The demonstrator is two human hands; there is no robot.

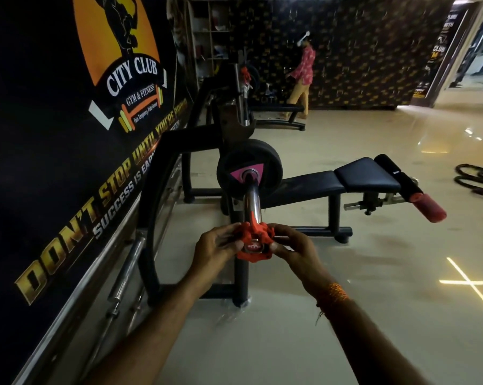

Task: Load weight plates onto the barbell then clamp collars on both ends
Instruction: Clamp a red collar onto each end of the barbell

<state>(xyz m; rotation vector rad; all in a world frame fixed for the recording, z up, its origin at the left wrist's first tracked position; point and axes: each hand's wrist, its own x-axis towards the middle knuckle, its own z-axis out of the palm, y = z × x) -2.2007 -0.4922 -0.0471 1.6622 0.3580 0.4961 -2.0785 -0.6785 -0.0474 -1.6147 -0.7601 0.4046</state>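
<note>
Left hand [216, 247] and right hand [294, 250] both pinch the red collar [258, 231] at the barbell [253, 200] tip. The weight plate [229, 165] sits at 12 o'clock (already loaded). Next, I think: slide it against the plate and close its lever.

An orange-red collar [255, 242] is seen between the left hand [216, 247] and right hand [297, 250], a black plate [272, 159] marked with a pink triangle beyond them.

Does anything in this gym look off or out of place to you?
Nothing looks broken or spilled. The one oddity: the collar sits at the very tip of the bar, well away from the plate, so it secures nothing yet. Both the left hand and right hand grip it.
</note>
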